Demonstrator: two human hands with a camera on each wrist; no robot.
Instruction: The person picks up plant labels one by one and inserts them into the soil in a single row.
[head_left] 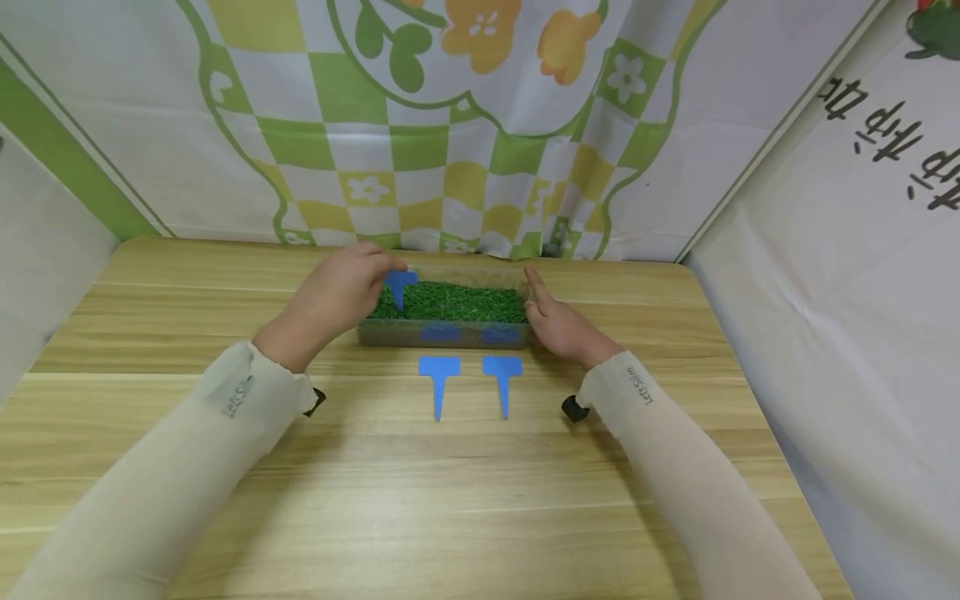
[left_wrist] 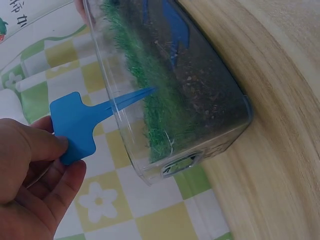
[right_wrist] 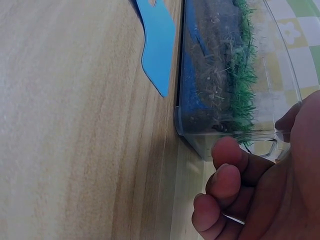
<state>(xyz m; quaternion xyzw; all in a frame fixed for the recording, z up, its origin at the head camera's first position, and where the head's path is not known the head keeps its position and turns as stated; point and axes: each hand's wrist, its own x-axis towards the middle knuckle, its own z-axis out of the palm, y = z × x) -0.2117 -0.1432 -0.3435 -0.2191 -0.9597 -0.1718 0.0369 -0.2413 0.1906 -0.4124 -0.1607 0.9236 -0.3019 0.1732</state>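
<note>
The left hand [head_left: 337,293] pinches the flat head of a blue T-shaped plant label [left_wrist: 75,127] between thumb and fingers, its pointed stake angled down so that the tip meets the green grass [left_wrist: 155,100] near the left end of the clear plastic tray [head_left: 442,333]; whether the tip has gone into the soil under the grass I cannot tell; the right hand [head_left: 558,325] lies against the tray's right end wall, and in the right wrist view its fingers [right_wrist: 225,180] curl about that end, so it holds the tray.

Two more blue plant labels lie flat on the wooden table [head_left: 480,500] just in front of the tray, side by side and apart, stakes pointing toward the person: the left spare label [head_left: 438,379] and the right spare label [head_left: 502,377]; a patterned green, yellow and white cloth [head_left: 450,125] hangs behind.

By my reading, the step in hand is planting the first label at the tray's left end, with two left to place; the next move would call for a straight downward push along the stake, the head kept upright so the thin stake does not bend or skid over the grass, while the right hand keeps the light tray from sliding; only once the label stands alone should the pinch loosen.
</note>
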